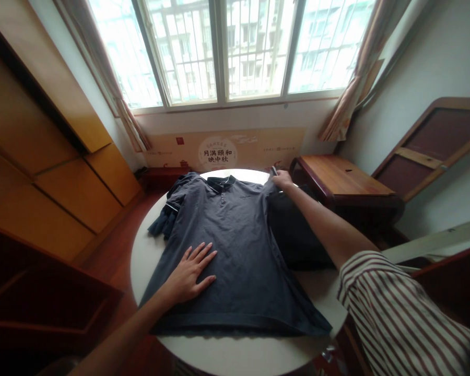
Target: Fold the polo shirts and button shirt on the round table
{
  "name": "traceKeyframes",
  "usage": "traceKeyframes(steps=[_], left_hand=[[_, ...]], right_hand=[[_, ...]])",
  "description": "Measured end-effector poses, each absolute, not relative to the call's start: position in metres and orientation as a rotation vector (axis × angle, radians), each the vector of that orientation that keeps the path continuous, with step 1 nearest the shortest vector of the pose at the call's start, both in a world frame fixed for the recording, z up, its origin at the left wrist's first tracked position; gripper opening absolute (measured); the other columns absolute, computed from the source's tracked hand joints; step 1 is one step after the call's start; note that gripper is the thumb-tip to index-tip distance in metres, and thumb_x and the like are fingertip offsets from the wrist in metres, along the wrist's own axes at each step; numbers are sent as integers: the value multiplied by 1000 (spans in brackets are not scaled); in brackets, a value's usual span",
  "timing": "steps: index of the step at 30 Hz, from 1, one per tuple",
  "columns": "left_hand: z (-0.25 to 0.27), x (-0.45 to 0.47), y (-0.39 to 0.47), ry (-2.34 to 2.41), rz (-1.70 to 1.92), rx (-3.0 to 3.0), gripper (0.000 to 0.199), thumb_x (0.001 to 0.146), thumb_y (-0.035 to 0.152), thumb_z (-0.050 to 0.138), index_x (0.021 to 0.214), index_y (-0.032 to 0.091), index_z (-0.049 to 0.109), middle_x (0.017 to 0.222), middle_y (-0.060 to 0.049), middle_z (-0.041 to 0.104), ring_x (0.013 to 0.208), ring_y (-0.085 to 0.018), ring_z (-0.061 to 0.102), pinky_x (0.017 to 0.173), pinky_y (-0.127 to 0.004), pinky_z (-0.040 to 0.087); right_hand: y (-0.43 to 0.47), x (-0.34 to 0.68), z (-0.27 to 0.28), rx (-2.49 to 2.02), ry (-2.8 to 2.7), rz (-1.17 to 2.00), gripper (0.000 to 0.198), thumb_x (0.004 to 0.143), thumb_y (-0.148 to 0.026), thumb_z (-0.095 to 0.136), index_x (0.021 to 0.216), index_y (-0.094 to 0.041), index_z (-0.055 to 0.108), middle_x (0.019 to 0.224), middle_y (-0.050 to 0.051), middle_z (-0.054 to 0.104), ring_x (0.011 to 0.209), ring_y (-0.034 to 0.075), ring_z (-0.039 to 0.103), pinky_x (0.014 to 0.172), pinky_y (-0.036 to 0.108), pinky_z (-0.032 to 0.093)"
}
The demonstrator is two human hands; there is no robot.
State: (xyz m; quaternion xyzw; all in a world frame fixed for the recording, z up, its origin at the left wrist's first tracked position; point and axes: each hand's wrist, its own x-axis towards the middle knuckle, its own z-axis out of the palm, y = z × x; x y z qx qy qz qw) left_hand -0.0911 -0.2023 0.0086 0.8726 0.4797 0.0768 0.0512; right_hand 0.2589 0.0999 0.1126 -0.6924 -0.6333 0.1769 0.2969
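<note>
A dark grey-blue polo shirt lies spread front side up on a round white table, its buttoned collar at the far side and its hem toward me. My left hand rests flat on the lower left of the shirt, fingers spread. At the far right, my right hand is closed on the shirt's sleeve near the shoulder and holds it a little up. Dark folded cloth sits on the table under my right forearm. More dark bunched clothing shows beneath the left sleeve.
A small wooden table stands at the back right, beside a leaning framed wooden panel. Yellow-brown cabinets line the left wall. Behind the table are a printed cardboard panel and a barred window with curtains.
</note>
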Motion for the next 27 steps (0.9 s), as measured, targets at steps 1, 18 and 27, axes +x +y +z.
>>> traceKeyframes(steps=[1, 18, 27], left_hand=[[8, -91, -202, 1460, 235, 2656, 68, 99, 57, 42, 158, 32, 22, 165, -4, 21, 151, -29, 21, 121, -56, 20], [10, -91, -202, 1464, 245, 2636, 67, 98, 58, 42, 158, 33, 24, 165, -4, 23, 151, -29, 21, 122, -56, 19], [11, -89, -203, 1485, 255, 2604, 66, 98, 59, 40, 157, 32, 27, 164, -4, 23, 151, -28, 22, 122, -56, 20]], right_hand=[[98, 250, 118, -1838, -1787, 400, 42, 80, -16, 61, 122, -12, 67, 111, 15, 70, 105, 27, 65, 87, 30, 50], [-56, 168, 51, -1554, -2747, -68, 45, 86, -18, 57, 130, -13, 57, 137, 25, 50, 122, 37, 51, 93, 42, 48], [-18, 191, 79, -2000, -2530, 97, 59, 84, -8, 53, 142, -2, 41, 118, 28, 64, 109, 33, 66, 84, 36, 50]])
